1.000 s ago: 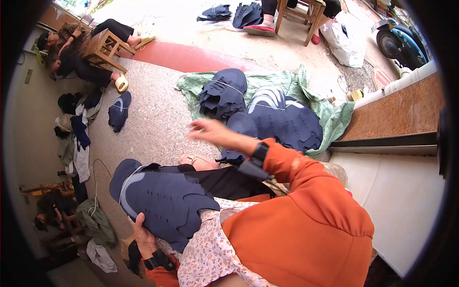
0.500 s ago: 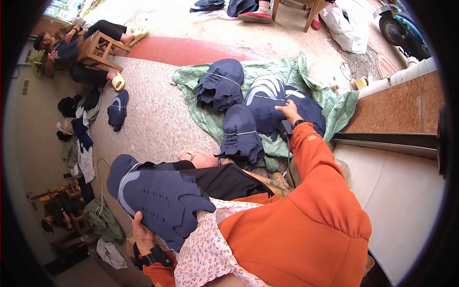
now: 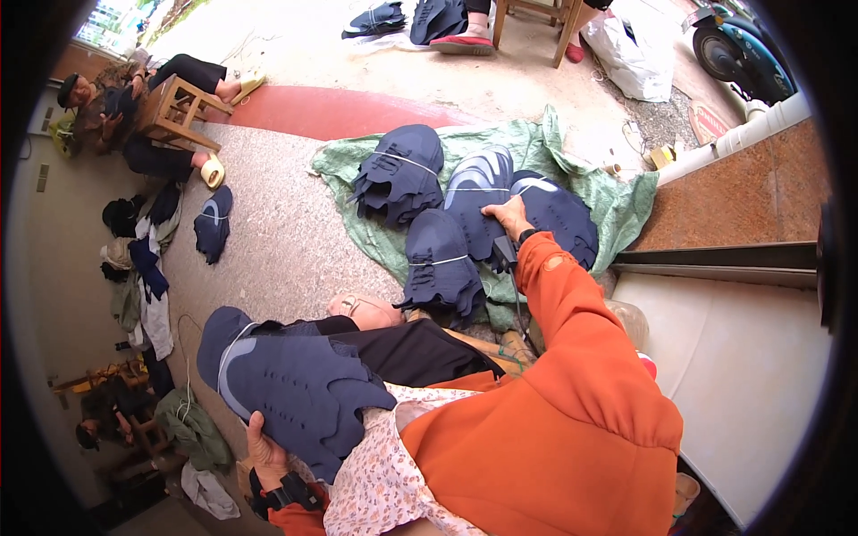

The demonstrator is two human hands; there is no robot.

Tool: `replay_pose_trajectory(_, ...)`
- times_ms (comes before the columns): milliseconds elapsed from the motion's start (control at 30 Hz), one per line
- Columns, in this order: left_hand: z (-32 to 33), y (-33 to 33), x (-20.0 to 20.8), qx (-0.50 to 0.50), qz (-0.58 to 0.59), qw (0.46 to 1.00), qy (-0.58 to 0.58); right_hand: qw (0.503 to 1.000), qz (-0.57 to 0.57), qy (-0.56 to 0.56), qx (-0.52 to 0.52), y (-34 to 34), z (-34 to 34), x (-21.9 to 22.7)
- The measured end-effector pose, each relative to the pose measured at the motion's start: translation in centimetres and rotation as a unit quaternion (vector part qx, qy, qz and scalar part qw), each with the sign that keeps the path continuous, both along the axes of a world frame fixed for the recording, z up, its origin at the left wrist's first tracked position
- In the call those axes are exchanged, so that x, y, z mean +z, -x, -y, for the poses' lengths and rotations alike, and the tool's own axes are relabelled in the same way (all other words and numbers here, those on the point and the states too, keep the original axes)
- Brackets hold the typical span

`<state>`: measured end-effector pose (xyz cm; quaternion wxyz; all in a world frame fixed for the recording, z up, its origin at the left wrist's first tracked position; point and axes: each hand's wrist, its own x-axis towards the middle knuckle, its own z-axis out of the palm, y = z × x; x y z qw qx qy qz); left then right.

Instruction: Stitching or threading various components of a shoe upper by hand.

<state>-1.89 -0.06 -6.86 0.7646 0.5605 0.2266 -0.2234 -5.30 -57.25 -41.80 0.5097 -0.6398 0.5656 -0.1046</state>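
A tied bundle of navy shoe uppers (image 3: 286, 380) with a pale grey curved band lies across my lap. My left hand (image 3: 265, 447) grips its lower edge, thumb on top and the other fingers mostly hidden underneath. My right arm stretches forward to a green woven sheet (image 3: 349, 192). There my right hand (image 3: 509, 217) is closed on the edge of a striped bundle of shoe uppers (image 3: 474, 192); some of its fingers are hidden. Right beside it lies another banded bundle (image 3: 559, 214). Two plainer navy bundles, a far one (image 3: 399, 170) and a nearer one (image 3: 440, 268), sit to the left.
A single bundle (image 3: 213, 223) lies on the speckled floor at left. Beyond it a person sits near a wooden stool (image 3: 174, 112). Clothes (image 3: 147, 259) are heaped along the left wall. A white sack (image 3: 630, 58) and a scooter (image 3: 737, 54) stand far right, past a stone-faced ledge (image 3: 742, 205).
My right hand has shifted left onto the striped bundle's edge, its fingers closing in. The whole view has turned slightly. My left hand keeps its hold on the lap bundle.
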Motion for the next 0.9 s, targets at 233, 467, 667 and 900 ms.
replay_pose_trajectory(233, -0.4, -0.4, -1.1, -0.032, 0.033, 0.999, -0.017, 0.981, 0.165, -0.096, 0.016, 1.1, 2.7, 0.7)
replay_pose_trajectory(467, -0.5, -0.1, -1.0, -0.018, 0.044, 0.999, -0.006, 0.948, 0.141, -0.221, 0.179, 8.6, 11.3, 13.6)
replay_pose_trajectory(667, -0.8, -0.3, -1.6, -0.017, 0.048, 0.999, 0.004, 0.977, -0.099, -0.044, 0.183, 15.6, 13.5, 6.0)
replay_pose_trajectory(900, -0.6, 0.0, -1.1, -0.015, 0.043, 0.999, -0.001, 0.915, -0.022, 0.329, 0.232, 8.8, 5.4, 2.1)
